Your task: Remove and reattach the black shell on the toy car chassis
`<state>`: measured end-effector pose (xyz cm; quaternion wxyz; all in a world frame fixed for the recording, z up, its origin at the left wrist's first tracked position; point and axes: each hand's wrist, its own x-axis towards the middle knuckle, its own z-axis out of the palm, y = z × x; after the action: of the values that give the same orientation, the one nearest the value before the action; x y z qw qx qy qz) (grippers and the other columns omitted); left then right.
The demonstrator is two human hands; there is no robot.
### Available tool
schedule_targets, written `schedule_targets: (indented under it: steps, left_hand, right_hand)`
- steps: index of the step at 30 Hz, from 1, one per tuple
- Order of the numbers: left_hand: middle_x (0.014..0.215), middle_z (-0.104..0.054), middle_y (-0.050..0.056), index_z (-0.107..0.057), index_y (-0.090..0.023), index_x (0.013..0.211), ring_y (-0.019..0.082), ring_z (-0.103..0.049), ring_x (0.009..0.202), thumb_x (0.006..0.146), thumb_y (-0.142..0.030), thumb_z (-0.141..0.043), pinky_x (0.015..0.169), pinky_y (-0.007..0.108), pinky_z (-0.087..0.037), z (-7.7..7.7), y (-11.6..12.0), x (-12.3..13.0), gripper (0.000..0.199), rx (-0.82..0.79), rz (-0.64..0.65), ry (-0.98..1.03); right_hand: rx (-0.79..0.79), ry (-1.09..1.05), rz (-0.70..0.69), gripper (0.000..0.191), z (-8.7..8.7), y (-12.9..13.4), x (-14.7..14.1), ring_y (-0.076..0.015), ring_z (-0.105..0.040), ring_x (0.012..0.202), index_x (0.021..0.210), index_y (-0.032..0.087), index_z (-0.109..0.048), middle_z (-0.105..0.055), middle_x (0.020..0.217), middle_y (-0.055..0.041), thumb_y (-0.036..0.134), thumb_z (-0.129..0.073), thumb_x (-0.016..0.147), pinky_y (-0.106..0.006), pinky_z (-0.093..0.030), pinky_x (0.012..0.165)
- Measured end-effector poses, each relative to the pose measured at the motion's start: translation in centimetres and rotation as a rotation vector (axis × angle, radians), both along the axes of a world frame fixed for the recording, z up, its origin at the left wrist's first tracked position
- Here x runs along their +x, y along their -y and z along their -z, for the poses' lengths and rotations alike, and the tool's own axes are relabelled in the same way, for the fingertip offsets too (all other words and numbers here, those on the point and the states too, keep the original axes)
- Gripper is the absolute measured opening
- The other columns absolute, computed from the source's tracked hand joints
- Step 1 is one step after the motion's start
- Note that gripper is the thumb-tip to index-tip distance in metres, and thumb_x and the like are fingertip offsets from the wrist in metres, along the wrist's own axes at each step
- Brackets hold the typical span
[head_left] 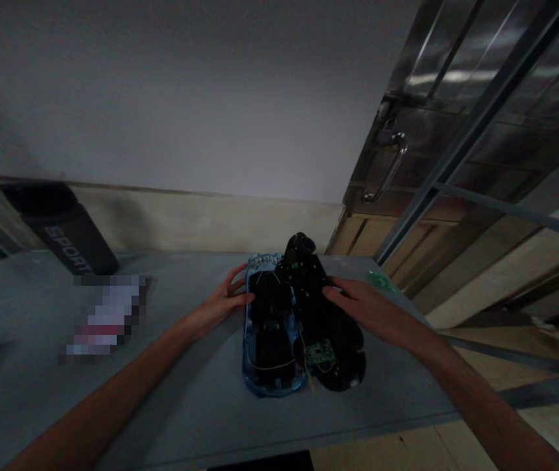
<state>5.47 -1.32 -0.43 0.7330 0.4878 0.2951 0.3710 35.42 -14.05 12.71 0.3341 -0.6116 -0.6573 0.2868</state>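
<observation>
My left hand grips the left side of a blue toy car body shell, its thumb over the rim and its fingers along the outer side. The shell's inside, with black parts, faces up. Against its right side lies a black toy car chassis with wheels, tilted away at the far end. My right hand holds the chassis by its right side, fingertips partly hidden. A green circuit board shows on the chassis near end, and thin wires run beside the shell.
Both car parts are over a grey table. A dark bottle marked SPORT stands at the back left, beside a blurred-out flat object. Green scrap lies near the right edge. Beyond are a metal frame post and a door handle.
</observation>
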Motion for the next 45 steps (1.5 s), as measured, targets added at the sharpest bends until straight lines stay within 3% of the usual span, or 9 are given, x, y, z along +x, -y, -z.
schedule_targets:
  steps: [5, 8, 10, 17, 21, 25, 34, 39, 45]
  left_hand:
    - [0.156, -0.069, 0.003, -0.055, -0.045, 0.160, 0.032, -0.068, 0.141, 0.080, -0.027, -0.099, 0.107, 0.041, -0.058, 0.2, -0.1, -0.1, 0.093, -0.026, -0.007, -0.035]
    - [0.160, -0.068, 0.004, -0.055, -0.046, 0.162, 0.033, -0.067, 0.145, 0.082, -0.027, -0.097, 0.109, 0.043, -0.058, 0.1, -0.2, -0.2, 0.092, -0.002, 0.012, -0.036]
    - [0.161, -0.068, 0.003, -0.055, -0.048, 0.162, 0.034, -0.066, 0.146, 0.083, -0.028, -0.097, 0.110, 0.043, -0.058, -0.3, 0.0, -0.3, 0.092, -0.001, 0.018, -0.057]
    - [0.168, -0.062, 0.007, -0.053, -0.046, 0.165, 0.035, -0.063, 0.150, 0.086, -0.030, -0.097, 0.122, 0.050, -0.053, -1.8, 0.7, -0.6, 0.092, -0.040, 0.033, -0.064]
    - [0.172, -0.059, 0.008, -0.048, -0.046, 0.168, 0.036, -0.061, 0.153, 0.087, -0.030, -0.096, 0.124, 0.053, -0.053, -1.5, 0.5, -0.8, 0.095, -0.028, 0.047, -0.058]
    - [0.170, -0.059, 0.007, -0.045, -0.047, 0.169, 0.035, -0.062, 0.153, 0.087, -0.032, -0.096, 0.124, 0.052, -0.054, -1.4, 0.5, -0.9, 0.097, -0.024, 0.053, -0.067]
    - [0.166, -0.064, 0.008, -0.049, -0.044, 0.168, 0.037, -0.062, 0.152, 0.084, -0.031, -0.098, 0.121, 0.052, -0.054, -1.5, 0.5, -0.5, 0.098, -0.028, 0.027, -0.053]
    - [0.166, -0.062, 0.008, -0.051, -0.046, 0.167, 0.038, -0.062, 0.151, 0.081, -0.032, -0.098, 0.126, 0.060, -0.049, -2.1, 0.8, -0.3, 0.099, -0.041, -0.004, -0.105]
    - [0.170, -0.059, 0.008, -0.047, -0.045, 0.169, 0.038, -0.058, 0.155, 0.081, -0.032, -0.099, 0.128, 0.060, -0.048, -2.4, 0.8, -0.1, 0.103, -0.052, 0.000, -0.113]
  right_hand:
    - [-0.049, -0.172, 0.027, 0.026, 1.4, 0.6, 2.4, -0.0369, -0.073, 0.096, 0.079, 0.034, -0.079, -0.080, 0.089, -0.0057, 0.058, -0.075, 0.089, -0.053, -0.059, 0.096]
    - [-0.096, -0.385, 0.122, 0.014, 3.2, 1.4, 3.6, -0.0421, -0.072, 0.123, 0.087, 0.038, -0.083, -0.085, 0.106, -0.0068, 0.051, -0.087, 0.082, -0.056, -0.057, 0.114]
    - [-0.163, -0.534, 0.195, 0.014, 4.9, 1.8, 4.1, -0.0410, -0.071, 0.129, 0.090, 0.041, -0.084, -0.086, 0.113, -0.0069, 0.050, -0.089, 0.080, -0.054, -0.056, 0.118]
    - [-0.419, -0.833, 0.267, 0.021, 9.5, 0.2, 4.0, -0.0307, -0.080, 0.082, 0.106, 0.036, -0.081, -0.083, 0.084, -0.0001, 0.045, -0.075, 0.088, -0.046, -0.066, 0.086]
    - [-0.475, -0.931, 0.255, 0.021, 9.5, -0.7, 3.4, -0.0293, -0.082, 0.077, 0.102, 0.036, -0.079, -0.083, 0.080, -0.0004, 0.048, -0.071, 0.087, -0.041, -0.065, 0.076]
    - [-0.558, -0.957, 0.257, 0.030, 9.2, -0.7, 3.0, -0.0317, -0.083, 0.079, 0.103, 0.031, -0.078, -0.083, 0.081, -0.0056, 0.057, -0.072, 0.091, -0.044, -0.066, 0.079]
    - [-0.487, -0.919, 0.342, 0.022, 9.6, -0.5, 3.1, -0.0265, -0.081, 0.085, 0.111, 0.028, -0.080, -0.084, 0.088, -0.0027, 0.043, -0.080, 0.095, -0.040, -0.067, 0.087]
    - [-0.488, -0.896, 0.297, 0.023, 9.6, -0.6, 3.3, -0.0282, -0.079, 0.076, 0.110, 0.028, -0.079, -0.082, 0.082, -0.0029, 0.046, -0.079, 0.094, -0.043, -0.068, 0.083]
    - [-0.469, -0.878, 0.218, 0.033, 9.9, -0.4, 3.6, -0.0316, -0.082, 0.086, 0.115, 0.027, -0.079, -0.084, 0.086, -0.0057, 0.051, -0.080, 0.093, -0.046, -0.069, 0.084]
